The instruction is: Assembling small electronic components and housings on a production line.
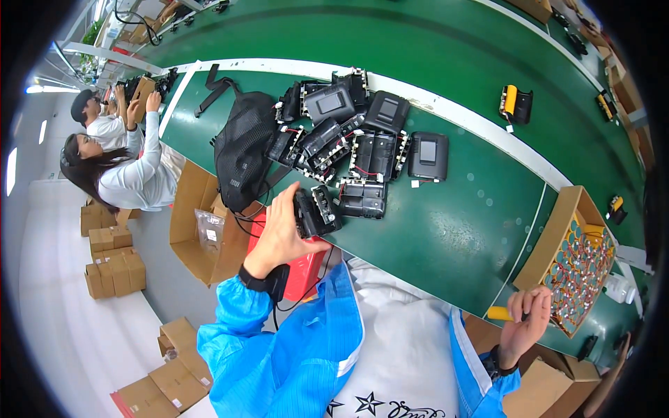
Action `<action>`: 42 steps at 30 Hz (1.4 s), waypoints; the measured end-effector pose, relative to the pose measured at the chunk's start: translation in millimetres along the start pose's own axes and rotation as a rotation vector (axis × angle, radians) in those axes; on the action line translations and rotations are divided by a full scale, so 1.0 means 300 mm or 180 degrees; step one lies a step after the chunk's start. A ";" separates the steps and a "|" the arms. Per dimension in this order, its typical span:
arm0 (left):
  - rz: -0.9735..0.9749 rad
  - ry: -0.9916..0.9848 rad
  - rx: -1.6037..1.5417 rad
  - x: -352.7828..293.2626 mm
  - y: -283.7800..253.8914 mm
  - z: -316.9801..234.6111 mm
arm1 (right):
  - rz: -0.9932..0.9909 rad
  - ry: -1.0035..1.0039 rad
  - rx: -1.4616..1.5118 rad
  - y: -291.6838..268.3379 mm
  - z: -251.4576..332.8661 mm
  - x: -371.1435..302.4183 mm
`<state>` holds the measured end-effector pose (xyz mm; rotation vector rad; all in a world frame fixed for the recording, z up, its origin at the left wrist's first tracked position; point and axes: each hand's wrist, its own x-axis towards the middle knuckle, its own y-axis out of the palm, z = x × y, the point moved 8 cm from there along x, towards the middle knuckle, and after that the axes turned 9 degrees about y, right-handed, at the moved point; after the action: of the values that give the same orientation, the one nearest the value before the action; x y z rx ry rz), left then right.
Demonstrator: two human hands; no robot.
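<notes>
We work at a long green bench [446, 230] with a white stripe [418, 97] along it; behind it a second green surface runs the same way. The floor at our left is pale, with brown cartons [111, 261] standing on it, and two other persons [132, 167] sit further along the same bench.

On the bench, just beyond our left hand, lies a pile of black modules [355, 139], some with white connectors on the edges. A black mesh bag [240, 150] lies left of the pile, touching it. An open carton [202, 223] stands below the bench edge, and a red box [303, 268] is partly hidden behind our left wrist.

Our left hand [282, 233] is closed around one black module [317, 212], held at the near edge of the bench. Our right hand [526, 320] is closed on a yellow cell [498, 313], beside a tray [543, 244] full of round cells at the right.
</notes>
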<state>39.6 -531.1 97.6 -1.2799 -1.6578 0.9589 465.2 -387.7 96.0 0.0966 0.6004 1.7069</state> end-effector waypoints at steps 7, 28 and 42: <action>-0.0156 -0.0431 -0.0021 0.014 0.001 0.129 | 0.0397 0.0102 -0.0073 0.089 -0.053 0.020; 0.1404 0.2521 -0.0608 0.434 0.388 -0.775 | -0.0173 0.0385 -0.0458 0.031 -0.141 0.065; 0.1142 0.1614 -0.1113 0.501 0.462 -0.713 | -0.0152 0.0673 -0.0118 -0.020 -0.203 0.120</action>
<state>263.1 -338.4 74.5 -1.9184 -1.2475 0.4810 438.7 -373.8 31.8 -0.1253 0.7212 1.6927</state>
